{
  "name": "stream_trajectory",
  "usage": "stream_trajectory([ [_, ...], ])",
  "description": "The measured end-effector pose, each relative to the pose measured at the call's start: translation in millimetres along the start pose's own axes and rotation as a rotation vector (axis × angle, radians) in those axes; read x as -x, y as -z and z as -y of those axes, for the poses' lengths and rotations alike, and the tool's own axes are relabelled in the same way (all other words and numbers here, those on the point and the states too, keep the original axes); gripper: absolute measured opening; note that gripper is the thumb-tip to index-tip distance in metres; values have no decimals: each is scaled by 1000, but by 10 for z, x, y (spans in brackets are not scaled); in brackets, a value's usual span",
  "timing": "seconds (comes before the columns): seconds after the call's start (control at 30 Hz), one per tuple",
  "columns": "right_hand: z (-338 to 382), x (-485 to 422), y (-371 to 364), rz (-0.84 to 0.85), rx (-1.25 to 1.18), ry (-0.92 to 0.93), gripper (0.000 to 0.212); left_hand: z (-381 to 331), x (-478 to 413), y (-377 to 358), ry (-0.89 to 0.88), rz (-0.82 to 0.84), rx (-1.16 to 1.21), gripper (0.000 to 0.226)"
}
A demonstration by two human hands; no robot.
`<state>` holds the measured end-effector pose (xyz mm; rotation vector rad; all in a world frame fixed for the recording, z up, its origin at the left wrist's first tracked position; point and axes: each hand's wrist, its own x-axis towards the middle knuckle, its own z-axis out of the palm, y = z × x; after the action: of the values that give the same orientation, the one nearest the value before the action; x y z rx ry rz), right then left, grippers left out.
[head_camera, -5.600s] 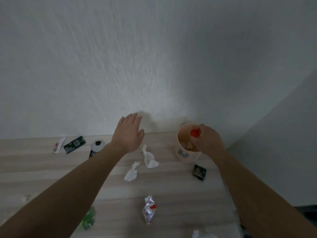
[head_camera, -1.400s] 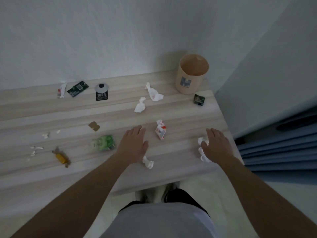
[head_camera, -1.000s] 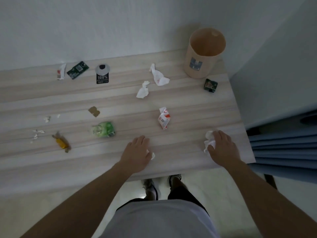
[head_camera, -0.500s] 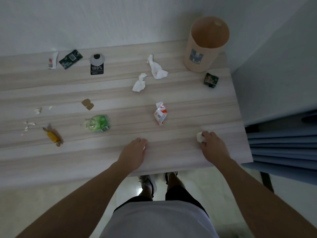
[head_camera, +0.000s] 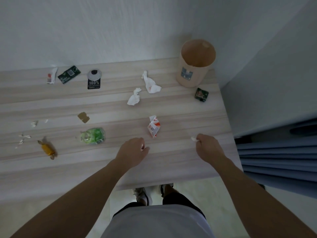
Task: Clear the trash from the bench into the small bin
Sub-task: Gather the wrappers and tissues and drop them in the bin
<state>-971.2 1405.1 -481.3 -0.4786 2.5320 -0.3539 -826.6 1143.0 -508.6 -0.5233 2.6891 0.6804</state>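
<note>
The peach small bin stands at the far right corner of the wooden bench. My right hand is shut on a white tissue wad that pokes out past the fingers, near the bench's right front. My left hand is curled into a fist near the front edge; the small paper wad that lay beside it is out of sight. A red-and-white wrapper lies between and just beyond both hands. Two white tissues and a dark green packet lie nearer the bin.
Left half of the bench holds a green crumpled plastic, a yellow candy, a brown scrap, a black tag, a green packet, a white wrapper and tiny white scraps. Blue fabric hangs right of the bench.
Both hands went from lying flat over white wads to closing on them and lifting slightly. The small wad by the left hand no longer shows on the bench.
</note>
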Motion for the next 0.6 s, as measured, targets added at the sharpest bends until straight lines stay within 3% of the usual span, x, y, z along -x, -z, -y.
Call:
stream_trajectory([
  [0.3,-62,-311,310,-25,-43,4,6,-264,-359,156,-12,-71,45,24],
  [0.5,-135,-635,405,-48,21,-44,41,-329,-571,114,-14,-80,246,34],
  [0.6,-158,-820,469,-63,63,-41,41,-348,-671,72,-4,-100,219,45],
])
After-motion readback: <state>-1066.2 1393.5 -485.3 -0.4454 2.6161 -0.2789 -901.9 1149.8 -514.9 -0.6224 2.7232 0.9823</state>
